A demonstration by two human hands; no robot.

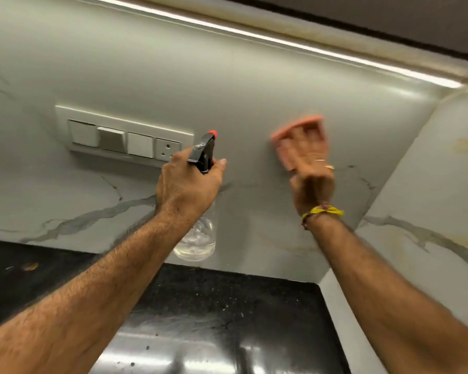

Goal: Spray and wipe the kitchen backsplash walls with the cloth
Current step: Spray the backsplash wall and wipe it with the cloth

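Orange cloth [295, 130] sits flat on the grey marble-look backsplash [227, 76], right of the switch plate [125, 136] and about level with it. Right hand [307, 160] presses it to the wall with fingers straight and spread, palm on the cloth; motion blur on hand and cloth, so cloth edges are soft. Cloth pokes out above and left of the fingertips. Ring on one finger, yellow thread band [323, 211] at the wrist.

Left hand [189, 184] grips the neck of the spray bottle [197, 238], fingers curled round it, index finger forward near the trigger. Bottle long axis runs roughly vertical; clear body hangs below the hand, black head with orange nozzle tip [212, 133] on top. Nozzle points up and slightly right at the backsplash, just right of the switch plate's socket end. Bottle held off the wall; gap cannot be judged.

Hands are apart, a bare stretch of wall between them.

Edges: right of the cloth, well right of the switch plate, the backsplash meets a side wall [430, 171] at an inside corner. LED strip [281, 41] runs along the top edge under the cabinet. Open wall above the switch plate and above the cloth. Below the switch plate, black speckled desk [227, 306] meets the wall's bottom edge.
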